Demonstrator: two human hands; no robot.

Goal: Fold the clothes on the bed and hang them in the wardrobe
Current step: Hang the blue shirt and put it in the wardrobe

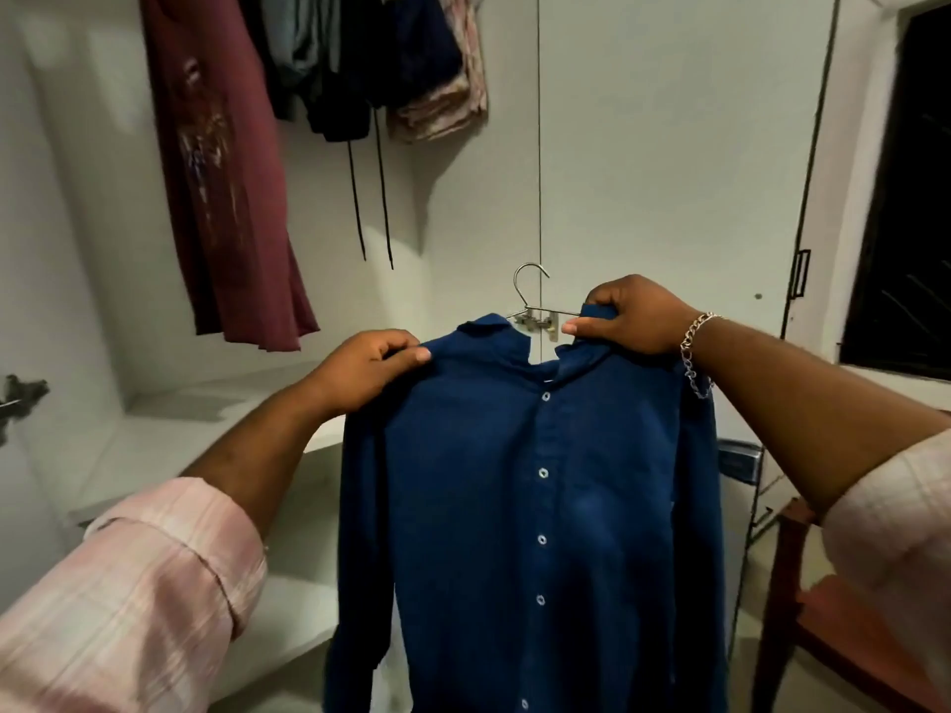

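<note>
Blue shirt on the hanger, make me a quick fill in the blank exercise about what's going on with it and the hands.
1. The blue shirt hangs on a metal ____ whose hook shows above the collar.
2. The left hand grips the shirt at its ____.
3. A chain bracelet is worn on the ____ wrist.
4. The garment hanging at upper left in the wardrobe is ____ in colour.

Missing words: hanger; shoulder; right; maroon
</note>
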